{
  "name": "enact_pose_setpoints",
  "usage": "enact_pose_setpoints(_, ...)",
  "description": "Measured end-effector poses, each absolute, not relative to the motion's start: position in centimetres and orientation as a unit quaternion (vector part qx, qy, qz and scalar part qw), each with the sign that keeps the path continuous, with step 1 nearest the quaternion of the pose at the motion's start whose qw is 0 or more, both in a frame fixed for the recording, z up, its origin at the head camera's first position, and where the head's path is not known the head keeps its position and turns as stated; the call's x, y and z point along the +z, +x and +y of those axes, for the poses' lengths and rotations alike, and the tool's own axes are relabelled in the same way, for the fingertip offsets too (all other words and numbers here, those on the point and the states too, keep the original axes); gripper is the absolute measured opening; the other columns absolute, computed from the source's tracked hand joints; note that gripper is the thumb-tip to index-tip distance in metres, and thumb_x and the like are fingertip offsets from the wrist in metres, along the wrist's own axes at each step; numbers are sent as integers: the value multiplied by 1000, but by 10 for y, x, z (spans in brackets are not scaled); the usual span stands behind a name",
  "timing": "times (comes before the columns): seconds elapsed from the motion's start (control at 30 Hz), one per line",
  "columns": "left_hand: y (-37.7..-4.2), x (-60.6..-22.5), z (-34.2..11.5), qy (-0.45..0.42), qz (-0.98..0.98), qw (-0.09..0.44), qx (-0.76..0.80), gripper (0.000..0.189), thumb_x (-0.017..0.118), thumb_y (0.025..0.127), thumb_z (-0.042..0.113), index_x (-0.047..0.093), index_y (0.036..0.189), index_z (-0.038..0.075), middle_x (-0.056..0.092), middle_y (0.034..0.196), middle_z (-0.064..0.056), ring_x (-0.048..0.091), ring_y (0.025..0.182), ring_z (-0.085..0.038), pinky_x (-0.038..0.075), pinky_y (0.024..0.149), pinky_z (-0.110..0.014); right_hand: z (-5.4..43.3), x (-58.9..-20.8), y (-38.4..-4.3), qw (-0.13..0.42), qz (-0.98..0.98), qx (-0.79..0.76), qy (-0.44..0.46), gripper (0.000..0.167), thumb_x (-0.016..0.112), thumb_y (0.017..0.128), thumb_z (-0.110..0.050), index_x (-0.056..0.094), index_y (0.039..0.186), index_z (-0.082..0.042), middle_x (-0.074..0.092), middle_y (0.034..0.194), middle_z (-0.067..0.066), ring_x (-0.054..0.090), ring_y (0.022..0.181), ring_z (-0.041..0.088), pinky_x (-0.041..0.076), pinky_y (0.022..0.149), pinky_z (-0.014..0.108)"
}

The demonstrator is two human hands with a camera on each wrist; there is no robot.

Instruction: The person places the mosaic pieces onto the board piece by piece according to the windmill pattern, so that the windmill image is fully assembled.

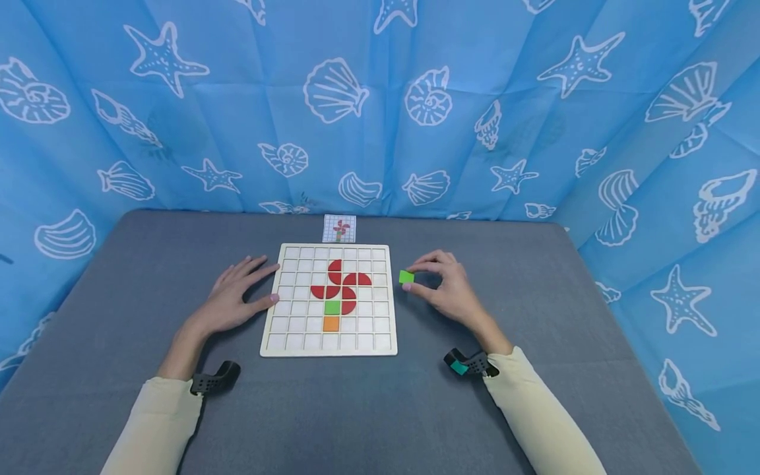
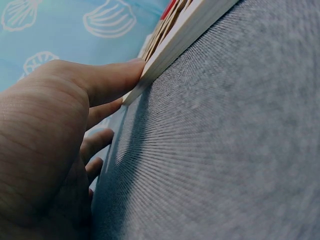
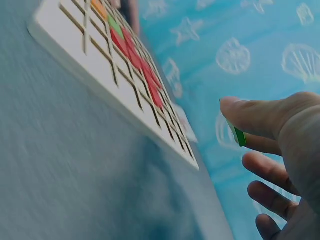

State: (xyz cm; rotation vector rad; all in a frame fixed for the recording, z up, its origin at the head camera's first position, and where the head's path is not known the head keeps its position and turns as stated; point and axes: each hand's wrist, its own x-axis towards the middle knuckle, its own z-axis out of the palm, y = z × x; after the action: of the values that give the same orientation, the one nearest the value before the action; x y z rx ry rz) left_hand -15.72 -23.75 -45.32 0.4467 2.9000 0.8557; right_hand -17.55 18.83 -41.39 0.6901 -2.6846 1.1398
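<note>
My right hand pinches a green square tile between thumb and fingers, just off the right edge of a white gridded board. The same tile shows edge-on behind the thumb in the right wrist view. At the board's left edge, my left hand touches the rim with thumb and index finger, its fingers spread. In the grid, red rounded pieces form a pinwheel. Below them sit a green square and an orange square.
A small pattern card lies behind the board, printed with a similar pinwheel. The grey cloth-covered table runs back to a blue curtain with white shells and starfish. Each wrist wears a black camera mount.
</note>
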Motion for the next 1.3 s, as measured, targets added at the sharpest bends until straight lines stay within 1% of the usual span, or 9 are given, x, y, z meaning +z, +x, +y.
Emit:
enact_pose_setpoints(0.17,-157,-453,-238,146,948,42,278,73,64,97,48,41,157,13,25,164,-23,9,152,-46,2,119,-65,170,-412,-162,59,-883,390,255,27,88,81,-18,80,105,-9,63,113,5,50,109,28,36,96,54)
enact_pose_setpoints(0.37,-157,-453,-238,146,949,43,275,73,64,97,48,41,157,13,24,164,-23,9,152,-46,2,119,-65,150,-410,-145,38,-873,396,281,27,88,82,-20,80,106,-13,62,113,2,49,113,26,29,103,68)
enact_pose_setpoints(0.43,-157,-453,-238,147,949,43,275,73,64,97,48,41,157,13,24,164,-23,9,152,-46,3,118,-65,144,-411,-140,32,-869,399,291,27,87,82,-21,80,106,-14,61,114,2,49,114,26,28,104,70)
enact_pose_setpoints(0.5,-157,-453,-238,147,949,43,277,73,64,97,49,41,157,13,24,164,-23,9,152,-46,3,118,-65,138,-412,-136,28,-865,402,300,27,87,82,-21,80,106,-14,60,113,1,48,113,25,29,104,68)
enact_pose_setpoints(0.63,-157,-453,-238,147,948,43,277,73,64,98,49,41,157,13,24,164,-23,9,152,-46,2,119,-65,125,-418,-129,26,-854,410,320,28,89,79,-21,81,104,-13,60,112,0,48,111,24,32,99,59)
enact_pose_setpoints(0.77,-157,-454,-239,147,949,42,277,72,64,98,48,41,157,13,25,164,-23,9,153,-46,2,119,-64,112,-425,-122,19,-844,412,343,27,90,78,-20,81,103,-12,59,111,0,48,112,23,33,96,53)
enact_pose_setpoints(0.87,-157,-454,-239,147,949,40,277,72,64,97,48,41,157,13,25,164,-23,9,153,-46,2,119,-64,103,-430,-118,18,-837,409,362,27,90,78,-20,81,102,-12,58,112,1,48,112,24,33,97,51)
enact_pose_setpoints(1.0,-157,-453,-238,147,949,41,277,72,64,97,48,42,156,12,25,163,-23,9,152,-46,2,119,-64,93,-435,-114,34,-834,395,382,27,91,77,-22,81,100,-13,58,112,5,50,109,28,35,97,50)
enact_pose_setpoints(1.3,-157,-453,-239,147,949,41,277,72,64,97,47,42,156,13,25,164,-23,9,152,-46,2,119,-64,83,-439,-111,36,-840,379,386,25,90,78,-24,81,99,-14,57,114,7,47,109,29,35,96,48)
